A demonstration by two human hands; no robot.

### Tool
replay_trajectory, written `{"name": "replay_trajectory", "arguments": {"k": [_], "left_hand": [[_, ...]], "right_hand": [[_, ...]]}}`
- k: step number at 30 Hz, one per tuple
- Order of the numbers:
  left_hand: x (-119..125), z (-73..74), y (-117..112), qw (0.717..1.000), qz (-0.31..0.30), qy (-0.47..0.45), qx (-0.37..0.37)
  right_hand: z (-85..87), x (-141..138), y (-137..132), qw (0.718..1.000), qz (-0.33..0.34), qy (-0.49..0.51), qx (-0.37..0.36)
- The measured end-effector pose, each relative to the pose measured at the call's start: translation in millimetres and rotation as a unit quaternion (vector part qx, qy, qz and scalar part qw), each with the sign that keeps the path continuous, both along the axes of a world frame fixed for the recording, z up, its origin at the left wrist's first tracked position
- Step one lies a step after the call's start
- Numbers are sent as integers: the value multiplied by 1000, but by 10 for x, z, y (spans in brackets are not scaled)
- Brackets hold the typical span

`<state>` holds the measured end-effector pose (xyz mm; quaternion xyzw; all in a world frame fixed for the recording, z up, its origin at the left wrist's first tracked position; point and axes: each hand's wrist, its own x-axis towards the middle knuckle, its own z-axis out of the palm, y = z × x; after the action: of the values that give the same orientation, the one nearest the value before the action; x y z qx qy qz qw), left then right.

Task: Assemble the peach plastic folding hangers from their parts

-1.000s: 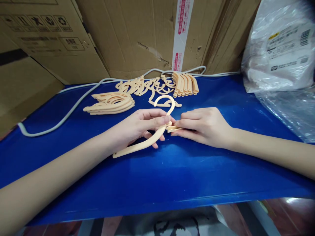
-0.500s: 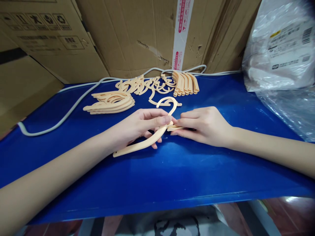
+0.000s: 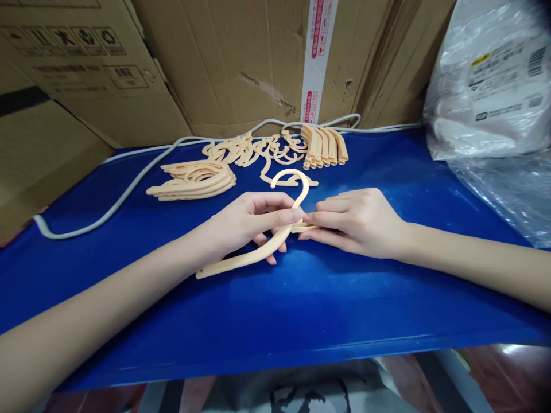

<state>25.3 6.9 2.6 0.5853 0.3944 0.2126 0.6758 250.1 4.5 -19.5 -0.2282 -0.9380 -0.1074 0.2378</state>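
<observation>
My left hand (image 3: 262, 221) is closed on a beige hanger piece (image 3: 253, 256) with a curved hook (image 3: 306, 183) at its top and one arm slanting down to the left. The thumb presses where hook and arm meet. My right hand (image 3: 357, 222) pinches another beige hanger arm (image 3: 303, 228), mostly hidden under its fingers, against the joint. The fingertips of both hands touch there. Just behind the hook lies a loose beige hanger part (image 3: 284, 182) on the blue table (image 3: 327, 304).
Behind my left hand is a stack of beige hangers (image 3: 196, 182). Farther back lie a heap of hook pieces (image 3: 241, 150) and a row of hanger arms (image 3: 325, 146). A white cable (image 3: 124, 195) runs before cardboard boxes (image 3: 241, 63). A plastic-wrapped parcel (image 3: 491, 86) stands right.
The hook and the held arm have turned slightly, and the hook tip sits a little farther left. My left thumb has slid right over the joint. The other pieces stay in place.
</observation>
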Motion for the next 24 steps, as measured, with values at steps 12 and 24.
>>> {"name": "replay_trajectory", "arguments": {"k": [12,24], "left_hand": [[22,15,-46,1000,20,15,3],[56,-5,-34,999,48,8,22]], "right_hand": [[13,-19,-20,1000,2,-16,25],[2,-16,-20,1000,0,2,-17]]}}
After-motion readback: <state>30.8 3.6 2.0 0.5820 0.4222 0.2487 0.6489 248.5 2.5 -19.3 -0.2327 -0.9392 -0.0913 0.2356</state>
